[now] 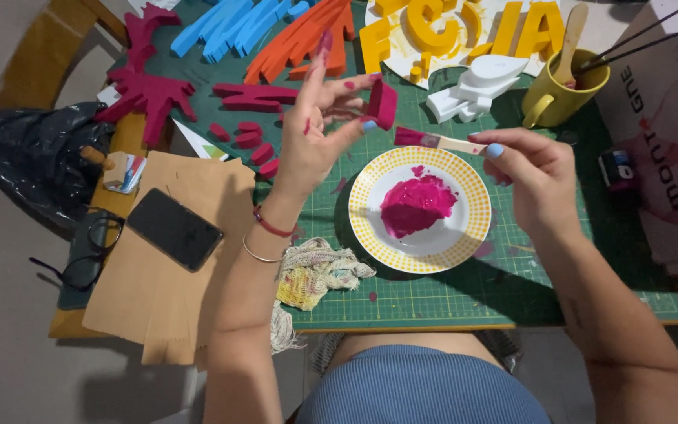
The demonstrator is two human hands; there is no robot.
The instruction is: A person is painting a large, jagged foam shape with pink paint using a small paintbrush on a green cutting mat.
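L hand (319,129): I see it raised over the green cutting mat (449,302), fingertips pinched shut on a small magenta foam piece (383,103). Index finger sticks up, tip smeared w/ paint.
R hand (531,169): closed round the handle of a flat brush (433,140), bristles loaded magenta, tip just right of the foam piece, apart from it by a sliver.
Foam piece: held mid-air, above the far-left rim of the plate, well clear of the mat.
Plate (464,184): yellow-dotted rim, magenta paint blob (415,206) in the middle, sits near-centre on the mat.
Risk 1: wet piece, thin pinch grip. I judge it could slip & drop face-down on plate or mat, smearing the coat.
Risk 2: painted fingers already marking the piece; more prints likely where the tips press.
Risk 3: loaded brush over the mat; a drip could land on the rag (319,271) or mat.
Risk 4: L forearm hangs over the brown paper (162,271) & phone (174,228) at near left; a paint-smeared finger coming down could stain them.
Risk 5: yellow mug (563,98) w/ sticks, far right, near the R elbow's sweep; I think a wide move could tip it onto the white foam shapes (472,90).
Drying pcs (249,137): small magenta bits far left of plate; a dropped piece could knock them.
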